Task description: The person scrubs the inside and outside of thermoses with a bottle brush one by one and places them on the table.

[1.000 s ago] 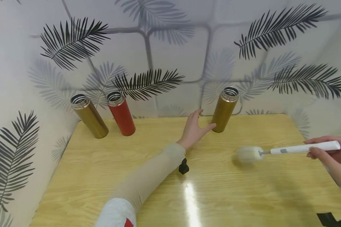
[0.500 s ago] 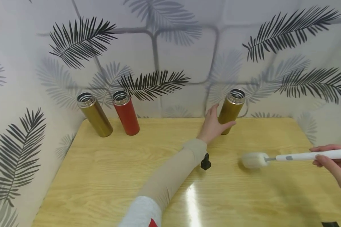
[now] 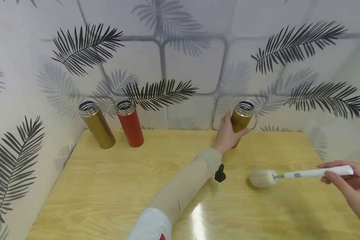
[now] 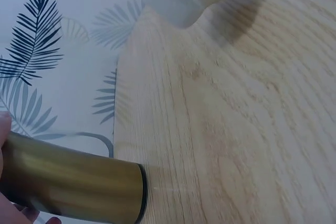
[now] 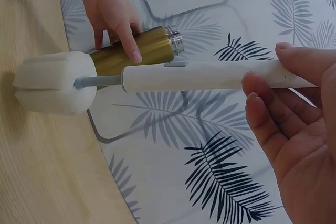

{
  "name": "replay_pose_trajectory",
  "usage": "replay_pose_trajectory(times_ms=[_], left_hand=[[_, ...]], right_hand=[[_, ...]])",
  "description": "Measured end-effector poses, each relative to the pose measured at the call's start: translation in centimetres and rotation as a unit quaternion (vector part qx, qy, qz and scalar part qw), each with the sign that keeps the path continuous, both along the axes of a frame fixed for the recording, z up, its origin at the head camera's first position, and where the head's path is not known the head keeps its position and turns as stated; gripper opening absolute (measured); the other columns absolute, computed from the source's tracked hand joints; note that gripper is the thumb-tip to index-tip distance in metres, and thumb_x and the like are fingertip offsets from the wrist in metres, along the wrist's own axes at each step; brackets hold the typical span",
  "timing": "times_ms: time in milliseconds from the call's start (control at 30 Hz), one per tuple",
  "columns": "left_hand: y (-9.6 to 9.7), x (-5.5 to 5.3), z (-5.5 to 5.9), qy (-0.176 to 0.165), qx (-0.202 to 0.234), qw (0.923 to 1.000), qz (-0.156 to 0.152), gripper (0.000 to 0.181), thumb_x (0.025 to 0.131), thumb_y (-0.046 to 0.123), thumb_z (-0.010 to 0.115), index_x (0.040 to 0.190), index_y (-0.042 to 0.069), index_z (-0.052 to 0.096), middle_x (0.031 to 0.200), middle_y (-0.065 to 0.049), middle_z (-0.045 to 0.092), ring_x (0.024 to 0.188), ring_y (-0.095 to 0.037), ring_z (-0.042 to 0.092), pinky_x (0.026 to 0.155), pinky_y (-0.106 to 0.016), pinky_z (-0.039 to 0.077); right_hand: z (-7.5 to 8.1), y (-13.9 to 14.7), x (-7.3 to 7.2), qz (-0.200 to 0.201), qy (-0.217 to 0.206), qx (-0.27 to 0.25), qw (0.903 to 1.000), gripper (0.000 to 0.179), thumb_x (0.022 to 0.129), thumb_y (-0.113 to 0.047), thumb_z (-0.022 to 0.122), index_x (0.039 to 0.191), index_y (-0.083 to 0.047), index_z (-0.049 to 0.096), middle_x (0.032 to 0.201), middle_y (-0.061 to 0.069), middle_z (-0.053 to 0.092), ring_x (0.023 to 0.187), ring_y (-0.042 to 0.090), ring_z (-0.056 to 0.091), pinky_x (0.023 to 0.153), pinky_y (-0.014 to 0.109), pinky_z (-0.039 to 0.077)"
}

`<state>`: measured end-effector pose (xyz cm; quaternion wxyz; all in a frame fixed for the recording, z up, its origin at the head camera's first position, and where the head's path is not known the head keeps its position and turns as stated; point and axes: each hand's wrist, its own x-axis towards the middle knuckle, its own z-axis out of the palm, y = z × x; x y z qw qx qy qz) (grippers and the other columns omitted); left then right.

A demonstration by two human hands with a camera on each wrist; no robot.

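Note:
My left hand [image 3: 226, 136] grips a gold thermos bottle [image 3: 241, 122], which stands upright and lidless near the table's back edge. Its thumb lies across the front and the fingers go round the far side. The lower body of that bottle [image 4: 79, 182] fills the bottom left of the left wrist view. In my right hand [image 3: 355, 186] a bottle brush [image 3: 318, 172] is pinched by its white handle, held level. Its pale sponge head [image 5: 52, 82] points left, over the table. The right wrist view shows thumb and fingertips on the handle's end.
At the back left stand a second gold bottle [image 3: 98, 128] and a red bottle [image 3: 131, 126], both upright without lids. The wooden table [image 3: 108, 190] meets a leaf-patterned wall [image 3: 186, 66] along its back edge.
My left hand has moved right, from beside the right gold bottle to a grip round it. The right hand still holds the brush in much the same place. The head view has shifted slightly.

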<state>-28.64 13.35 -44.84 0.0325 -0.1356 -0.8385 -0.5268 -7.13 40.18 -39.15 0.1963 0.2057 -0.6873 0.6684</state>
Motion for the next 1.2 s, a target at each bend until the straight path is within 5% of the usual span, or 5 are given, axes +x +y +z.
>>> replay_pose_trajectory(times_ms=[200,433,667,967,1200], left_hand=[[-1.0,-0.4,0.2,-0.002,0.011,0.9999,0.002,0.075,0.092,0.034,0.082,0.151,0.011,0.043,0.142,-0.009,0.056,0.128,-0.022,0.059,0.106,-0.033,0.049],[-3.2,-0.1,0.5,-0.013,0.055,0.9984,-0.007,0.072,0.088,0.035,0.086,0.145,0.008,0.05,0.139,-0.007,0.063,0.123,-0.019,0.064,0.102,-0.03,0.053],[-7.2,0.8,1.0,-0.019,0.089,0.9953,-0.034,0.07,0.087,0.026,0.088,0.143,0.005,0.052,0.142,-0.01,0.062,0.132,-0.021,0.06,0.106,-0.028,0.05],[-12.9,4.2,2.2,-0.002,0.057,0.9971,-0.05,0.07,0.083,0.028,0.091,0.14,0.006,0.056,0.133,-0.007,0.066,0.122,-0.021,0.063,0.101,-0.03,0.054],[-16.6,7.7,2.2,-0.026,0.055,0.995,-0.079,0.08,0.082,0.025,0.091,0.15,0.014,0.05,0.137,-0.008,0.065,0.125,-0.025,0.063,0.103,-0.037,0.054]], right_hand=[[-0.2,-1.0,-0.1,-0.035,-0.018,0.031,0.9988,0.023,0.093,0.029,0.047,0.114,0.023,0.056,0.106,0.006,0.076,0.078,0.011,0.071,0.073,0.015,0.056],[0.1,-1.8,-0.2,-0.075,-0.041,0.08,0.9931,0.022,0.096,0.024,0.051,0.116,0.02,0.057,0.106,0.0,0.076,0.078,0.008,0.07,0.074,0.013,0.055],[-0.1,-2.4,-0.7,-0.064,-0.031,0.067,0.9952,0.021,0.096,0.025,0.05,0.115,0.022,0.057,0.106,0.001,0.077,0.077,0.009,0.07,0.072,0.014,0.056],[0.7,-3.5,-0.8,-0.104,-0.051,0.096,0.9886,0.02,0.098,0.02,0.054,0.117,0.019,0.059,0.105,-0.004,0.076,0.077,0.006,0.07,0.073,0.012,0.055],[1.2,-4.8,-0.8,-0.136,-0.051,0.139,0.9796,0.017,0.098,0.017,0.057,0.114,0.018,0.062,0.102,-0.008,0.075,0.075,0.005,0.069,0.074,0.011,0.054]])
